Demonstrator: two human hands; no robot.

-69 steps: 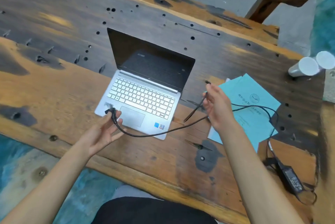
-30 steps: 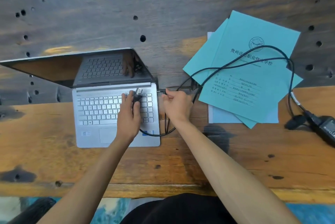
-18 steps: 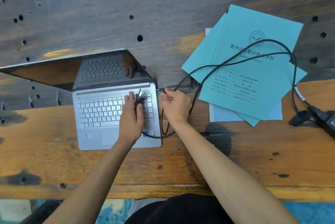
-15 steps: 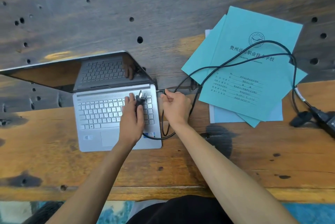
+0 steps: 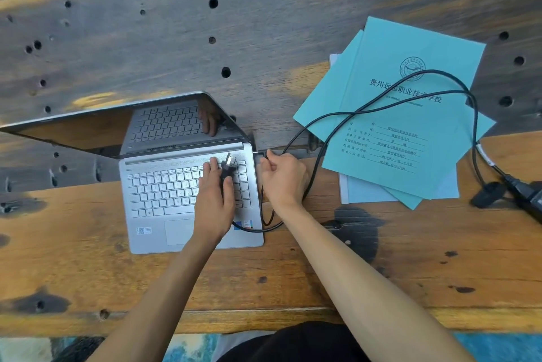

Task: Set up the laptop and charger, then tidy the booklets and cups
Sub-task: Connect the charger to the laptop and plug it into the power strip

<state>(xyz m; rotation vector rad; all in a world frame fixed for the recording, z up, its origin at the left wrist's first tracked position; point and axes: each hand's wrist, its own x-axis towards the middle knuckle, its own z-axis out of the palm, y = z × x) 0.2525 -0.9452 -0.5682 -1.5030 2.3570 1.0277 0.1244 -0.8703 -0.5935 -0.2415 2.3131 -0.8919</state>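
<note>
Step in hand: seating the charger's small connector in the laptop [image 5: 187,200]'s right edge; judged not yet confirmed home, the joint is hidden by the fingers.
Right grip: right hand [image 5: 283,178] pinched closed on the connector end of the charger cable [image 5: 381,106], pressed against the laptop's right side near the hinge.
Left grip: left hand [image 5: 215,200] lies palm-down on the right part of the keyboard, fingers closed around the wall plug [image 5: 228,163]; prongs stick out past the fingertips, pointing away from the person toward the screen.
Cable run: from the right grip it rises away and rightward, loops over the blue booklets [image 5: 404,127], then drops to the power brick [image 5: 528,196], far right of both grips at the frame edge. A second strand curls from under the left grip round the laptop's near right corner.
Connector axis: judged to lie sideways, tip toward the left grip.
Handling, cable: light, limp, springy in its loops; hold at the moulded ends, not mid-run. It may drag the booklets.
Handling, laptop: stiff, heavier, stable on the counter [image 5: 381,273]; lid open, screen facing the person.
Booklets: thin, slippery, fanned askew, right of the right grip.
Cups: not in view.
</note>
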